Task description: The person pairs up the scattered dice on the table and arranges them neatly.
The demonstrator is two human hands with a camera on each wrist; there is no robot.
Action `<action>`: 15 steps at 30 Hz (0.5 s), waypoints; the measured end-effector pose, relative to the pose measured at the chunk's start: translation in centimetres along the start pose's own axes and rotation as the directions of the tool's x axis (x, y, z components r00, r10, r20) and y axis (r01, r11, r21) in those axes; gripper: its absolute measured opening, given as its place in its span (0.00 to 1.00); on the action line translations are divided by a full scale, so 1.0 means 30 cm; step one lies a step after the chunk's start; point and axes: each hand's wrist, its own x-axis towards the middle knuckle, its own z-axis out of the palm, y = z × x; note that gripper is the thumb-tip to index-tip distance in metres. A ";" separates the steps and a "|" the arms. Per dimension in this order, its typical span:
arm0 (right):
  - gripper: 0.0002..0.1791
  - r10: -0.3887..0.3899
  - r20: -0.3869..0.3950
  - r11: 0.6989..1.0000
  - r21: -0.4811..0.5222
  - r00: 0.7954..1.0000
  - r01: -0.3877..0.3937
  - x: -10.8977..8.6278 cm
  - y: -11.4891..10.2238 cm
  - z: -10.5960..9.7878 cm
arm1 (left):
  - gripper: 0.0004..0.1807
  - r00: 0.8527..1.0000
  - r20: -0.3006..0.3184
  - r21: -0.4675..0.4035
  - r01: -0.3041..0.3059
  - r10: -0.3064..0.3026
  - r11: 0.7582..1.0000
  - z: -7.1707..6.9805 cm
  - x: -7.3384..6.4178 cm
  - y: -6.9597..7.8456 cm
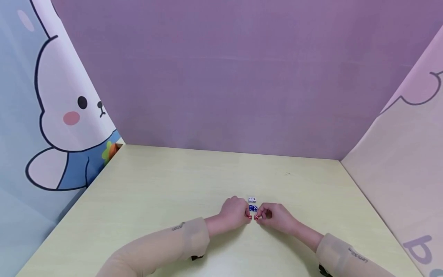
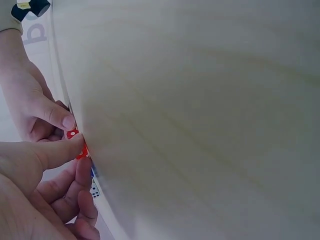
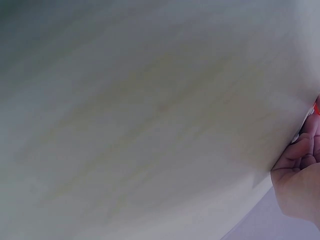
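My left hand (image 1: 235, 211) pinches a small red die (image 1: 250, 217) with white pips between thumb and finger, low over the table. Facing it, my right hand (image 1: 275, 217) pinches a second red die (image 1: 256, 217), with a narrow gap between the two in the head view. Just beyond them sits a pair of blue dice (image 1: 253, 208), side by side, and behind those a pair of white dice (image 1: 252, 200). In the left wrist view both red dice show between the fingertips. The right wrist view catches only part of a hand (image 3: 300, 175) and a sliver of red at its edge.
The pale wooden table (image 1: 166, 181) spreads around the hands. A purple panel (image 1: 225, 84) rises at its back edge. Printed cloth with a cartoon rabbit (image 1: 69, 111) hangs at the left, and another printed sheet (image 1: 405, 161) borders the right.
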 end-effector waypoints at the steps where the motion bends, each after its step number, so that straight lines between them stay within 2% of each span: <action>1: 0.08 0.001 0.000 1.000 0.001 1.000 -0.001 0.001 0.001 0.000 | 0.09 1.000 0.000 0.005 0.002 -0.002 1.000 0.000 0.003 0.003; 8: 0.08 0.014 0.007 1.000 -0.007 1.000 -0.014 0.004 0.009 0.002 | 0.07 1.000 0.011 0.009 0.009 -0.009 1.000 0.007 0.013 0.013; 15: 0.08 -0.022 -0.012 1.000 0.000 1.000 0.022 0.001 0.015 0.007 | 0.07 1.000 -0.007 0.002 -0.006 0.006 1.000 0.011 0.010 0.018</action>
